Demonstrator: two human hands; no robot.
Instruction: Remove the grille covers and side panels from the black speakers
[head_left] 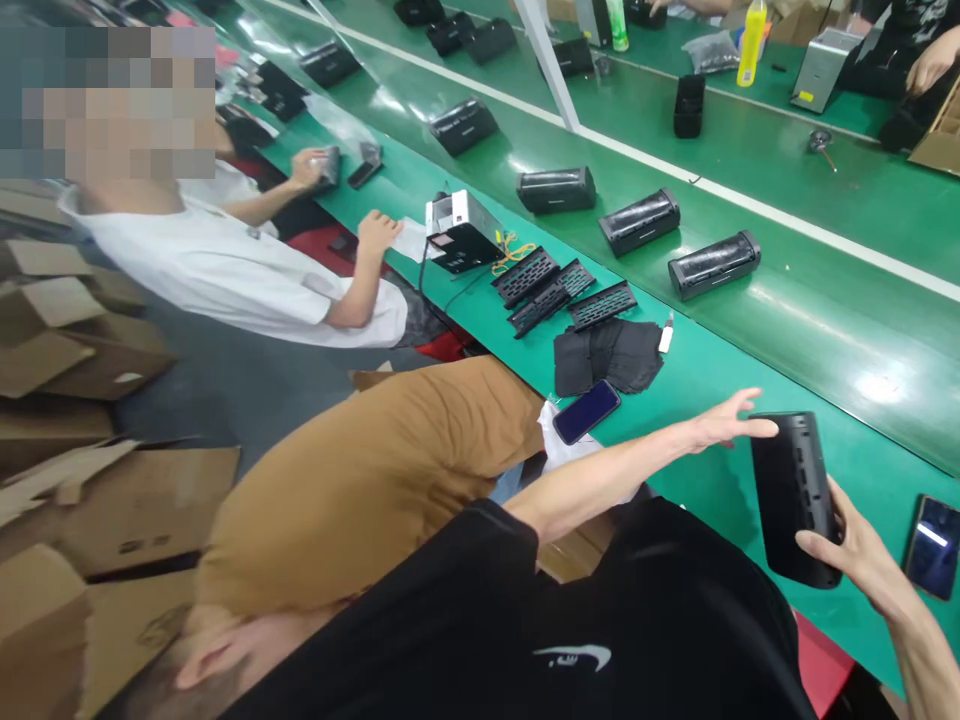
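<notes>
Cardboard boxes, seemingly a bottle

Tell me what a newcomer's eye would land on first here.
Probably the black case at the right, gripped in the camera wearer's right hand, with the left hand spread open at its upper end. Next would come the broad brown shirt of a co-worker left of centre, then the glossy black units lined up across the green surface above.
</notes>
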